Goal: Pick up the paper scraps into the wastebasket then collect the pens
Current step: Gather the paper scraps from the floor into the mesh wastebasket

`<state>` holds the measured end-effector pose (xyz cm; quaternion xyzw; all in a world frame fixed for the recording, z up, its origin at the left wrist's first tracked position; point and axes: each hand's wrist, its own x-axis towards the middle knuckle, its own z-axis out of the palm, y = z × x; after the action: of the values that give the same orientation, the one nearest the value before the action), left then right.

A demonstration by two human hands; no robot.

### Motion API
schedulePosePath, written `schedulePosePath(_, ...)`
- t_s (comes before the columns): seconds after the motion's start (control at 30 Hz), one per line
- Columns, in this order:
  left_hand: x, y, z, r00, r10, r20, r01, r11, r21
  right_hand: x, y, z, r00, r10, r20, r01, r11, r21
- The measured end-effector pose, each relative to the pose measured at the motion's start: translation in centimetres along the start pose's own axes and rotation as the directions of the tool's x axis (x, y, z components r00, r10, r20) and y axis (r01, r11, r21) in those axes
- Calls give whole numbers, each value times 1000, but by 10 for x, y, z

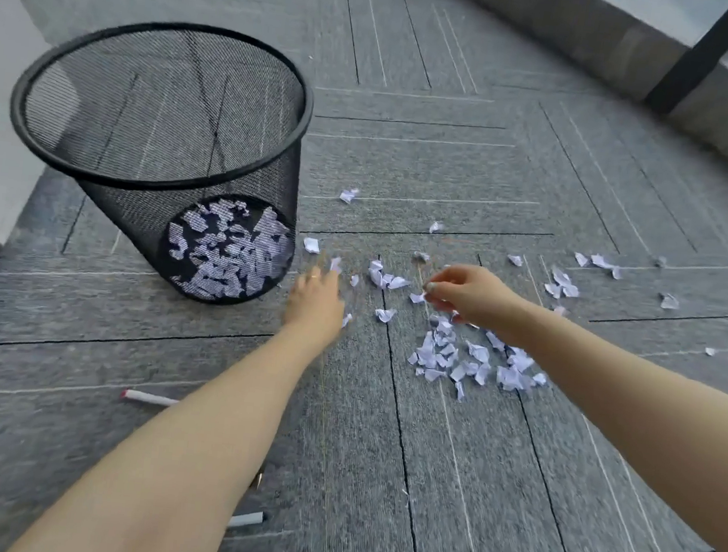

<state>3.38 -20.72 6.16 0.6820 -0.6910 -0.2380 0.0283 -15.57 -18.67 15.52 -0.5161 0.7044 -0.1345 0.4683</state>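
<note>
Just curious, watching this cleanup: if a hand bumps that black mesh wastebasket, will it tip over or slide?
The mesh wastebasket probably feels light: its walls are see-through wire and it holds only paper scraps. Its rim is wider than its base, so a push up high would likely tip it. On the rough carpet it probably won't slide much.

left hand (314,302) is motion-blurred, grip unclear; its arm hides most of both pens (147,397), probably capped.
</note>
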Motion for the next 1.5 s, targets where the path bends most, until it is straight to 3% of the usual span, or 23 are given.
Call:
schedulePosePath(0.07,3,-20,12,986,-108,124,104,994,36,-4,25,-3,999,29,14,-28,999,-20)
schedulePosePath(0.13,8,-35,20,977,-138,162,133,990,40,-7,46,-4,998,59,8,-59,998,-18)
schedulePosePath(0.3,6,-35,47,971,5,239,25,992,-122,-9,85,6,989,139,49,-140,990,14)
schedulePosePath(0.37,2,-21,59,985,36,171,-5,984,-176,-10,95,13,985,156,68,-157,987,15)
schedulePosePath(0.5,4,-3,69,997,-32,-75,13,970,-242,-14,108,27,975,168,144,-173,985,24)
schedulePosePath(0.63,6,-8,72,993,-4,-120,-25,972,-235,-14,122,29,969,152,193,-151,988,-18)
schedulePosePath(0.8,11,9,60,969,-34,-245,-38,958,-284,-8,139,29,989,144,41,-149,979,138)
schedulePosePath(0.9,19,38,64,976,20,-217,-79,959,-270,-12,148,33,992,124,-33,-118,983,139)
schedulePosePath(1.03,21,59,78,986,154,-61,-143,978,154,-17,159,36,997,73,-7,-72,991,117)
schedulePosePath(1.13,24,59,89,985,168,37,-171,929,328,-21,164,32,998,40,-52,-32,990,135)
schedulePosePath(1.23,23,58,94,980,195,44,-200,939,279,-22,172,26,971,-52,-233,44,998,-42)
schedulePosePath(1.33,17,63,93,992,127,-10,-125,985,115,-16,189,26,917,-117,-382,42,979,-200)
schedulePosePath(1.43,4,81,95,988,157,-6,-157,988,-14,-7,208,28,908,-85,-410,-32,962,-272)
schedulePosePath(1.5,-5,95,102,976,207,66,-208,978,4,-2,218,30,914,-64,-401,-66,951,-301)
